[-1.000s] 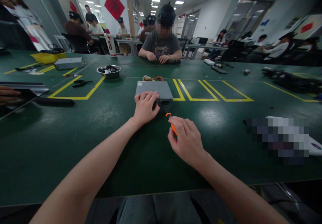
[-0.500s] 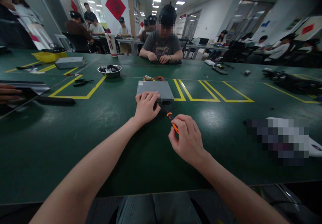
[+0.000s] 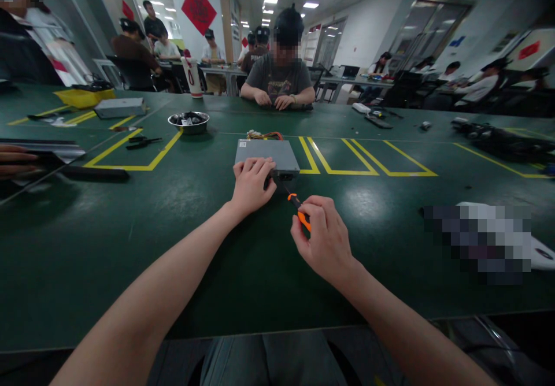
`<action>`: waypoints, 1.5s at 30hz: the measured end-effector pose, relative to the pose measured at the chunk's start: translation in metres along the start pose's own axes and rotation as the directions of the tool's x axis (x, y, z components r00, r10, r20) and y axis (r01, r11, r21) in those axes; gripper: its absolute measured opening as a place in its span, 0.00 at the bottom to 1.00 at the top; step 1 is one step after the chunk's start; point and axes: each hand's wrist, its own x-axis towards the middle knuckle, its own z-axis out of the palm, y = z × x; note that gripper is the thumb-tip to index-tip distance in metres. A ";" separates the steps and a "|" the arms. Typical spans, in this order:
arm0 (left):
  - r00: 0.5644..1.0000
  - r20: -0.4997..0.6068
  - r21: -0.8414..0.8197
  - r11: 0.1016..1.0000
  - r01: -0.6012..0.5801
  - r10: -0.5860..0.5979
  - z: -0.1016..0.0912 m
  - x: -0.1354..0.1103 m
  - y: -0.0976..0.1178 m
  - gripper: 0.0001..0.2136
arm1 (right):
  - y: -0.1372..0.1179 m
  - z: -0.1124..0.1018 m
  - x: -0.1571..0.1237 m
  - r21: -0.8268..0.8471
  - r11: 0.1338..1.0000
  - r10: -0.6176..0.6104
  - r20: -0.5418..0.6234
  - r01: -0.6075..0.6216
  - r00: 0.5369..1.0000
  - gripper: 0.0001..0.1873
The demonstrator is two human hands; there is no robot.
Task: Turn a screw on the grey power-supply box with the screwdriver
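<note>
A grey metal computer power supply (image 3: 277,150) lies on the green table, its coloured cables (image 3: 266,136) bunched at the far side. My left hand (image 3: 254,185) grips the near left part of the box, with fingers over the top and the thumb at the front face. In my right hand (image 3: 323,233), closed fingers and thumb hold an orange and black screwdriver (image 3: 295,201). Its thin shaft points up and left towards the front face, below the power socket (image 3: 285,175). Whether the tip touches the box I cannot tell.
A metal bowl (image 3: 189,121) with dark parts stands back left, near a yellow tray (image 3: 84,96) and another grey box (image 3: 120,107). Yellow tape (image 3: 353,173) marks the table. Black cables (image 3: 498,137) lie right. A person (image 3: 280,77) sits opposite; another's hand (image 3: 15,160) is far left.
My right fingers have shifted slightly on the screwdriver handle, showing more of its orange part. My left hand and the power supply have stayed in place.
</note>
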 end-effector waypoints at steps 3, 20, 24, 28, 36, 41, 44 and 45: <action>1.000 0.004 0.003 1.000 -0.005 0.005 0.000 0.000 0.000 0.13 | 0.000 0.000 0.000 0.015 0.996 0.084 0.026 -0.084 0.996 0.12; 1.000 -0.011 -0.002 1.000 -0.008 0.008 0.000 0.000 0.000 0.13 | 0.000 0.000 0.001 0.001 1.000 -0.015 0.003 0.015 1.000 0.09; 1.000 -0.005 -0.005 1.000 -0.007 0.007 0.000 0.000 -0.001 0.13 | -0.002 0.000 0.000 0.049 0.998 -0.023 -0.035 0.025 0.999 0.11; 1.000 0.000 -0.006 1.000 -0.003 0.003 0.000 0.000 -0.001 0.14 | -0.002 0.001 0.001 0.047 0.999 0.024 -0.031 -0.022 0.999 0.11; 1.000 0.001 -0.012 1.000 -0.004 0.004 -0.001 -0.001 -0.001 0.13 | -0.003 -0.005 0.002 -0.064 0.997 0.046 0.066 -0.042 0.997 0.11; 1.000 -0.003 0.002 1.000 -0.005 0.005 -0.001 0.000 0.000 0.13 | 0.001 -0.005 0.002 -0.154 0.987 0.050 0.057 -0.040 0.997 0.09; 1.000 -0.005 0.013 1.000 -0.004 0.004 0.000 0.000 0.000 0.12 | 0.000 -0.004 0.002 -0.175 0.985 0.002 0.068 0.010 0.998 0.09; 1.000 -0.007 0.017 1.000 -0.004 0.004 0.000 0.000 0.000 0.12 | 0.000 -0.004 0.002 -0.188 0.982 -0.007 0.075 0.021 0.997 0.09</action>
